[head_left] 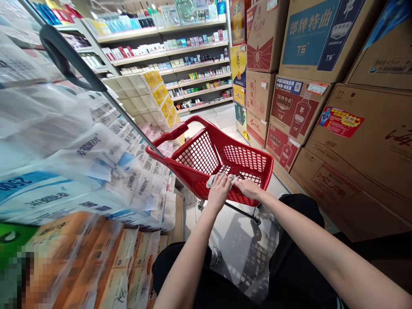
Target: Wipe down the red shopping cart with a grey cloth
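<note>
Wiping looked like the step in hand, with the left hand (219,192) and right hand (249,188) both curled onto a pale cloth (222,177) bunched on the near rim of the red basket (199,154), so next probably needed a steady slide along that rim.

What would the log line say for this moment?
left hand: on cloth | right hand: on cloth | cloth: on red basket rim | boxes: stacked right

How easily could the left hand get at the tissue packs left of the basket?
Probably yes: the left hand rests at the red basket rim, and the tissue packs lie just left, nothing between.
</note>
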{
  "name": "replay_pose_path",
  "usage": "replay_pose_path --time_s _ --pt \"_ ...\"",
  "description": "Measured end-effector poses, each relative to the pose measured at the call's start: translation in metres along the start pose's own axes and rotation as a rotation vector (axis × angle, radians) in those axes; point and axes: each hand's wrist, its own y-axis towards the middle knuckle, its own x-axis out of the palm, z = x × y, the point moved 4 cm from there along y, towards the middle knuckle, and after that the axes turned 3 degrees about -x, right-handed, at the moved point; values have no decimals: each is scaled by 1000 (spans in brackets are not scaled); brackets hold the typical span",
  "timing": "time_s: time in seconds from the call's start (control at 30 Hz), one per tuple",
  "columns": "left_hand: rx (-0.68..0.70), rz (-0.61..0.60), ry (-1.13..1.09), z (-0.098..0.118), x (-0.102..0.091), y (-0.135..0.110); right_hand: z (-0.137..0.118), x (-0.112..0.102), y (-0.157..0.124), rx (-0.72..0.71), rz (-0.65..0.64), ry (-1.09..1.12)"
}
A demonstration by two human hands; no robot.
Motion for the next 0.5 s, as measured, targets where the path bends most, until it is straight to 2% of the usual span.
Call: replay_pose_path --time_s 0.07,0.13,0.3,0.37,0.43,0.5 --pt "53 -70 44 -4 0 5 -1 1 0 1 0 -19" --pt "41 -88 74 -17 -5 6 -2 -1 0 4 -1 -26" --pt "-144 -32 117 -79 -33 1 -2 -6 -5 29 -35 -7" --pt "-156 -9 109 -95 -41 2 -2 -7 -6 42 -43 -12" --pt "-157 9 108 -97 -42 3 -3 -7 -6 45 -41 -26" --pt "-139 -9 132 -85 -36 4 -5 -7 -6 46 -38 -36"
